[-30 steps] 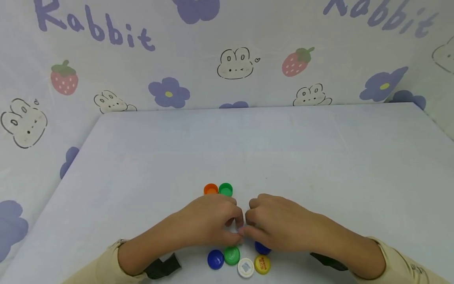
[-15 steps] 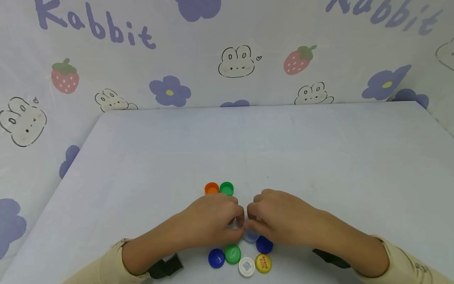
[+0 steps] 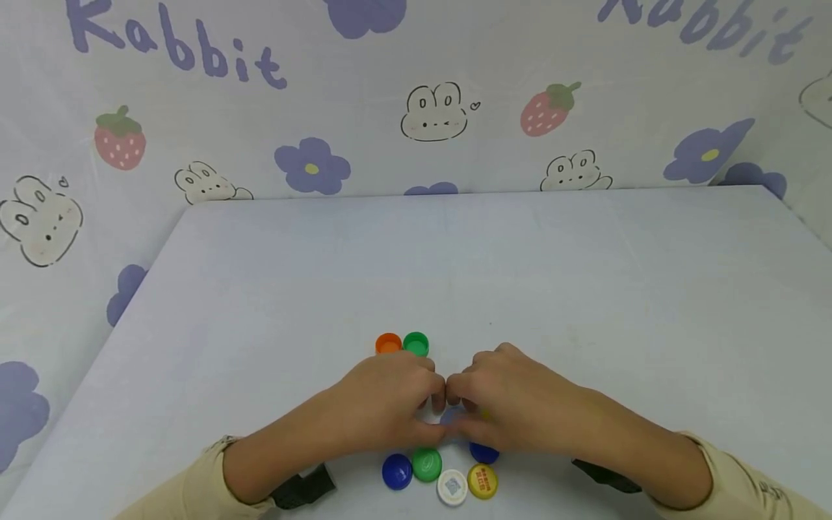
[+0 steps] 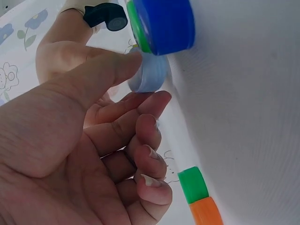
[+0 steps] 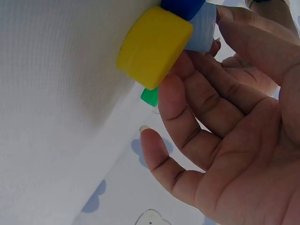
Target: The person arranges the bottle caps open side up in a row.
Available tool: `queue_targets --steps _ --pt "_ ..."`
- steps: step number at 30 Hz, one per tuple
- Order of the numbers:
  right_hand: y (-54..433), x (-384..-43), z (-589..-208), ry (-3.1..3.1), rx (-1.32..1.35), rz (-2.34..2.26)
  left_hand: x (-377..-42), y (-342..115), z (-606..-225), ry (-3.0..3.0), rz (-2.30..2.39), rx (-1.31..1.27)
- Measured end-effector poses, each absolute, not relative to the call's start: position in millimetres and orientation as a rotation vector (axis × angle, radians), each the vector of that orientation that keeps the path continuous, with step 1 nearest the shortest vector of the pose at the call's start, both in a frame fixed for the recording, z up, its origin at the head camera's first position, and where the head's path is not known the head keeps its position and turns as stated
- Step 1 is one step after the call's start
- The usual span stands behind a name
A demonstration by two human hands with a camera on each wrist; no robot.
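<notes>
Between my two hands sits a translucent light-blue bottle cap (image 3: 451, 417). My left hand (image 3: 390, 404) has its thumb and index finger around one side of this cap (image 4: 152, 75). From the other side my right hand (image 3: 520, 404) reaches it with curled fingers, its thumb at the cap's edge (image 5: 204, 30). A yellow cap (image 5: 154, 47) stands against the right fingertips, mostly covered in the head view. A dark blue cap (image 3: 484, 453) lies just below the right thumb. Beyond the left knuckles are an orange cap (image 3: 388, 343) and a green cap (image 3: 416, 344).
Nearer me lie a blue cap (image 3: 397, 471), a green cap (image 3: 427, 464), a white cap (image 3: 452, 487) and a yellow cap with red print (image 3: 483, 482). They rest on a white table (image 3: 312, 289). A printed cloth (image 3: 351, 94) hangs behind it.
The light-blue cap has come into view between the hands and shifted slightly away and left. The right hand has edged left, its thumb lowering over the dark blue cap. The left hand stays nearly still.
</notes>
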State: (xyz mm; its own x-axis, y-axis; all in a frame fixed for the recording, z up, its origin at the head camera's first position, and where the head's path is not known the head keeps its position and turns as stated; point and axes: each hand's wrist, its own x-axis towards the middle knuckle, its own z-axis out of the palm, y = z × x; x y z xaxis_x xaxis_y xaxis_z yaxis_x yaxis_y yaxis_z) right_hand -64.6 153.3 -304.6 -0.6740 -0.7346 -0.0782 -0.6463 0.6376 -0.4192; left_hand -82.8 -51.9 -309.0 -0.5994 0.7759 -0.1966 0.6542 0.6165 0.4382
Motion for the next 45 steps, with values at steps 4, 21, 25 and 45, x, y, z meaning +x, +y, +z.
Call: queue_targets --steps 4,21,25,45 --pt "152.6 -63.4 -305.2 2.613 -1.123 -0.464 -83.2 -51.2 -309.5 2.460 0.438 1.130" --pt "149.3 -61.9 -308.6 2.767 -1.112 -0.238 -82.0 -46.2 -311.1 2.479 0.352 1.118" --pt "149.0 -61.6 -310.0 2.792 -1.123 -0.248 -81.3 -46.0 -310.7 2.500 0.362 1.124" --pt "149.7 -63.4 -307.4 2.830 -1.119 -0.293 -81.5 -45.9 -310.5 2.589 0.415 1.131"
